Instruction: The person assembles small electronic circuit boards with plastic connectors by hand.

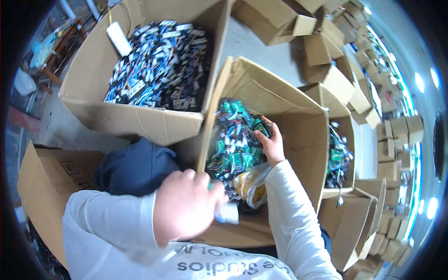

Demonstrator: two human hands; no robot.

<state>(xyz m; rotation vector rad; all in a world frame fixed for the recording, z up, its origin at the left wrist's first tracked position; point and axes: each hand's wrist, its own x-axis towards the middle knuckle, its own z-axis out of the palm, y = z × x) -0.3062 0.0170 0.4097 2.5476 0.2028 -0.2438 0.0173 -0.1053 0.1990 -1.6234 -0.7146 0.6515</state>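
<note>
My right hand (274, 143) reaches into the middle cardboard box (301, 119), its fingers and thumb closed on a dark circuit board with wires (262, 127). Green circuit boards with coloured wires and white plugs (232, 148) are heaped under it. Nearer to me, my left hand (190, 205) is blurred by motion in front of that box's near left edge, its fingers curled. A smeared white piece (227, 213) shows just beside its fingers, with a bit of green; what it is cannot be made out. A clear plastic bag with yellow contents (252, 186) lies by my right wrist.
At the upper left, a large box (135, 119) holds a pile of wired modules (163, 63); a white device (119, 39) hangs inside it. Another box of boards (339, 151) stands right of the middle one. An open-topped box (51, 186) is at lower left. More cartons fill the right side.
</note>
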